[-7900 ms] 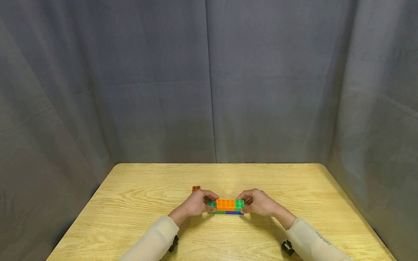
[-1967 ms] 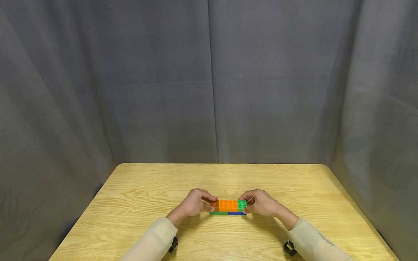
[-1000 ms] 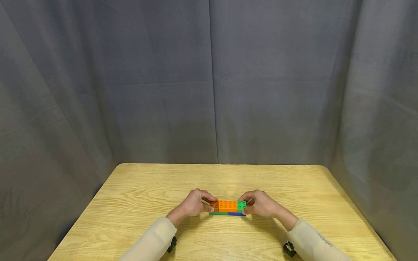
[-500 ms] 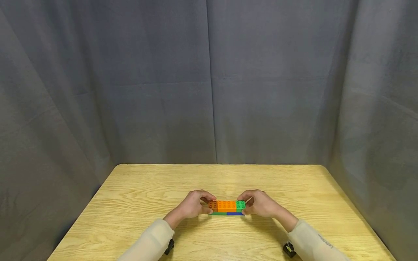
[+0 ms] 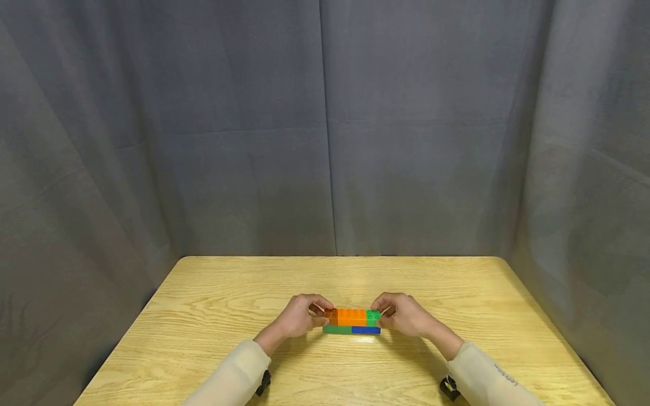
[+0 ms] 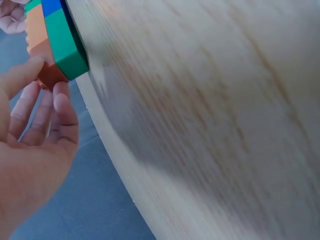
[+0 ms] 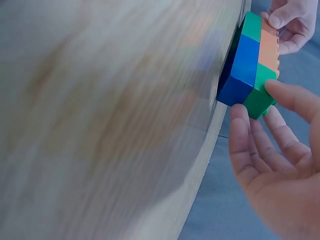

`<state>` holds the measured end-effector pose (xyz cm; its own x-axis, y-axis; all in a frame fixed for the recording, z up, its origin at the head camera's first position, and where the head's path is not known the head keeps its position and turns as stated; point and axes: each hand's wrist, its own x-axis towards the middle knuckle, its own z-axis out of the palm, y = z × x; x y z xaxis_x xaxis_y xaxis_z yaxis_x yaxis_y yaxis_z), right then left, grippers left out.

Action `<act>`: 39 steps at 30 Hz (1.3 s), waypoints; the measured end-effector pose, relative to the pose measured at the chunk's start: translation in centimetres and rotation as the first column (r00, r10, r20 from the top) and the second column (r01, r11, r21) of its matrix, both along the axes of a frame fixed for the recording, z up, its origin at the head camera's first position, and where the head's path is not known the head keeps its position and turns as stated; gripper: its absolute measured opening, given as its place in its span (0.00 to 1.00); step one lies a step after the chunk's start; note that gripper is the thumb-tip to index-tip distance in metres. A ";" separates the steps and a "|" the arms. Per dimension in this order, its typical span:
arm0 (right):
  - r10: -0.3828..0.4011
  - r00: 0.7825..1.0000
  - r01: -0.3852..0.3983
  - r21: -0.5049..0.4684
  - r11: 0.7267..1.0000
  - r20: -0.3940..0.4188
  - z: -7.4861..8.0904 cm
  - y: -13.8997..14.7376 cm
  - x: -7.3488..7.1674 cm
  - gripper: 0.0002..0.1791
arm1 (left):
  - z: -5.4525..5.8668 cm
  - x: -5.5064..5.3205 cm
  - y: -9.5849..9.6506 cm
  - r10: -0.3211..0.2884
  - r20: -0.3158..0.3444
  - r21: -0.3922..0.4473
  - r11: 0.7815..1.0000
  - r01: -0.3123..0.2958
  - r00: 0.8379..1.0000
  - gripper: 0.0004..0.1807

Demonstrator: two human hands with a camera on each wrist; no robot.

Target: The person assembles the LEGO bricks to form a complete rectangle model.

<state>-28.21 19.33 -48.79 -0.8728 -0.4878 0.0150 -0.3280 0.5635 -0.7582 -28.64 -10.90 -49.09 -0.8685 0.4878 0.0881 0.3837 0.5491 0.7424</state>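
Toy building bricks are joined into one two-layer block near the middle of the table in the head view. Its upper layer has a dark orange brick [image 5: 331, 317] at left, a longer orange brick [image 5: 351, 318] and a small bright green brick [image 5: 373, 316]. Below them lie a darker green brick [image 5: 337, 330] and a blue brick [image 5: 366, 330]. My left hand [image 5: 295, 318] pinches the dark orange end between thumb and fingers. At the other end, my right hand [image 5: 408, 317] pinches the bright green brick [image 7: 261, 90]. In the right wrist view, a dark underside shows along the blue brick [image 7: 240, 67].
The wooden table [image 5: 350, 372] has rounded far corners, and its far edge lies behind the hands. Grey curtains [image 5: 254, 141] hang at the back and both sides. A dark wrist device [image 5: 449, 387] shows under the right sleeve.
The dark orange brick, earlier apart behind my left hand, now sits on the block's left end. In the last half second the block has tipped or risen, showing more of its lower front.
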 end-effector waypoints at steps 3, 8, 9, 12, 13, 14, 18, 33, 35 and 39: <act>-0.006 1.000 0.006 0.003 1.000 -0.026 0.0 0.0 -0.1 0.12 | 0.0 -0.2 0.0 0.007 -0.005 0.005 1.000 -0.007 1.000 0.12; -0.023 0.999 0.024 0.016 1.000 -0.046 0.0 -0.1 -0.2 0.09 | -0.1 -0.4 0.1 0.025 0.013 -0.001 1.000 -0.025 1.000 0.11; -0.025 0.998 0.026 0.019 0.999 -0.054 0.0 -0.2 -0.2 0.08 | -0.2 -0.4 0.1 0.027 0.017 -0.001 1.000 -0.027 0.999 0.11; -0.028 0.998 0.030 0.020 0.999 -0.064 0.0 -0.3 -0.2 0.08 | -0.2 -0.6 0.1 0.037 0.026 -0.003 0.999 -0.037 0.999 0.11; -0.032 0.998 0.033 0.018 0.999 -0.060 0.0 -0.3 -0.2 0.08 | -0.3 -0.6 0.1 0.039 0.028 -0.005 0.999 -0.039 0.999 0.12; -0.035 0.998 0.036 0.014 0.999 -0.056 0.0 -0.4 -0.2 0.08 | -0.3 -0.7 0.1 0.039 0.033 -0.006 0.999 -0.038 0.999 0.13; -0.056 0.998 0.056 0.005 0.998 -0.020 0.0 -0.6 -0.2 0.14 | -0.3 -0.7 0.2 0.034 0.046 -0.011 0.999 -0.033 0.998 0.21; -0.093 0.995 0.092 0.025 0.995 0.041 0.0 -0.7 -0.4 0.25 | -0.2 -0.8 0.0 0.040 0.112 0.003 0.999 -0.040 0.993 0.28; -0.097 0.994 0.096 0.019 0.995 0.059 0.1 -0.6 -0.5 0.25 | -0.2 -0.8 -0.1 0.046 0.132 0.011 0.999 -0.048 0.990 0.28; -0.092 0.992 0.092 0.005 0.996 0.083 0.0 -0.4 -0.5 0.26 | -0.2 -0.9 -0.3 0.060 0.164 0.033 0.997 -0.066 0.985 0.27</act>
